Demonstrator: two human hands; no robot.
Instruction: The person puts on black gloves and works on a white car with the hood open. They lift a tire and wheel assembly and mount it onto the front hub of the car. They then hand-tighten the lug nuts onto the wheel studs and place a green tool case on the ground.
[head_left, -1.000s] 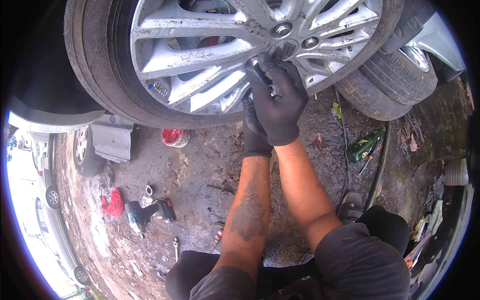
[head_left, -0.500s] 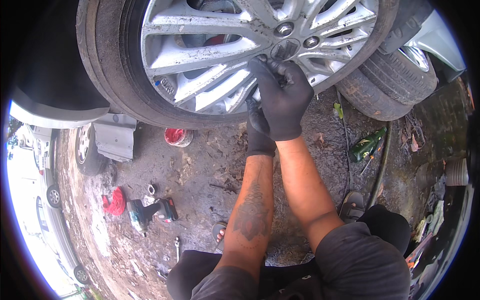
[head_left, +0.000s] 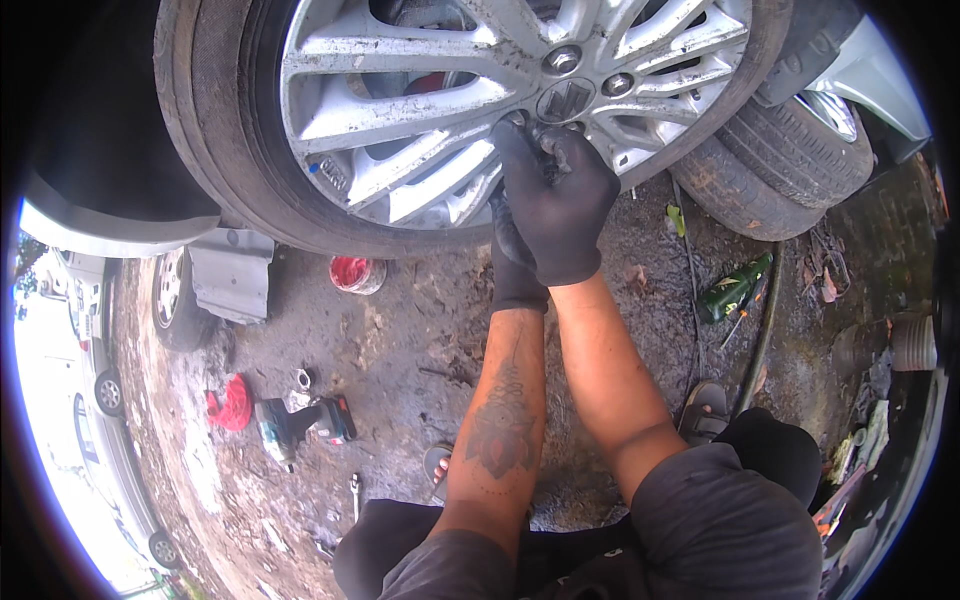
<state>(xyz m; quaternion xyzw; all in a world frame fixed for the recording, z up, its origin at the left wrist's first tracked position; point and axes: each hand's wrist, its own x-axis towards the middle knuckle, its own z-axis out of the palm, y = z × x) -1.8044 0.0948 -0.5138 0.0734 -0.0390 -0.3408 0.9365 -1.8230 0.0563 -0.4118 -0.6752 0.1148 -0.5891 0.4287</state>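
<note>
A silver multi-spoke alloy wheel (head_left: 400,122) with a black tyre (head_left: 222,130) stands upright in front of me. Two lug nuts, one above (head_left: 563,61) and one to the right (head_left: 617,84), sit around its centre cap (head_left: 566,100). In a dark glove, my right hand (head_left: 562,210) is closed just below the cap, its fingertips pinched at a lug hole; whatever it grips is hidden. My left hand (head_left: 517,265), gloved too, lies low behind the right one against the lower spokes. Its fingers are mostly covered.
On the dirty ground at left lie a cordless impact wrench (head_left: 290,430), a red cloth (head_left: 232,403), a socket (head_left: 303,378) and a metal ratchet handle (head_left: 355,495). A tub of red grease (head_left: 357,273) stands under the tyre. Rightward are a green bottle (head_left: 735,290) and spare tyres (head_left: 790,160).
Both hands have shifted very slightly left, with the right fingers still pinched near the same lug hole. Tools and tub have stayed put.
</note>
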